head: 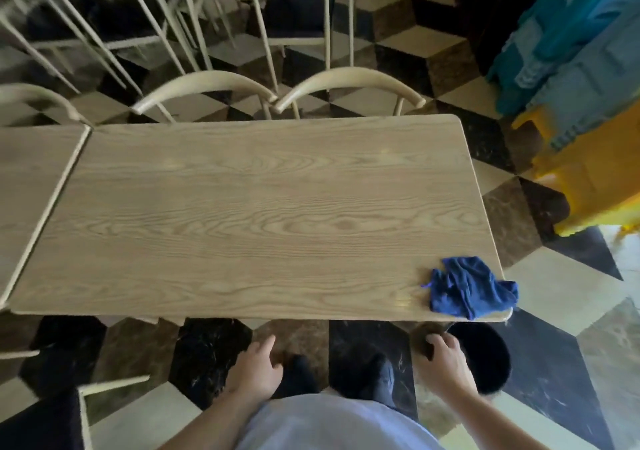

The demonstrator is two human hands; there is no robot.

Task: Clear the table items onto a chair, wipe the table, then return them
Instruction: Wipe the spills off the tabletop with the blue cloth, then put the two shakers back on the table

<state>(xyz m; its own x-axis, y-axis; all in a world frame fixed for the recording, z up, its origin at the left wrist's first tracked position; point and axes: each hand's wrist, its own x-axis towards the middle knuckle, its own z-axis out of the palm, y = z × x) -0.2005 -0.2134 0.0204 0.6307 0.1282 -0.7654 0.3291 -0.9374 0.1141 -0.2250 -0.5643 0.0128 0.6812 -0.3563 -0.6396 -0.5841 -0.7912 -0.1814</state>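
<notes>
The light wooden table (242, 207) has a bare top except for a crumpled blue cloth (471, 290) at its near right corner. My left hand (256, 370) hangs below the near table edge with its fingers apart and nothing in it. My right hand (443, 363) is low at the right, under the corner with the cloth. Its fingers curl around a blurred brown round object (423, 340). That object sits beside a dark round seat (488, 356). What the brown object is cannot be made out.
Two pale curved-back chairs (204, 86) (349, 81) stand at the table's far side, with more chairs behind. A second table (31, 172) abuts on the left. A yellow and blue cart (588, 159) stands at the right. A chair frame (104, 390) is near my left leg.
</notes>
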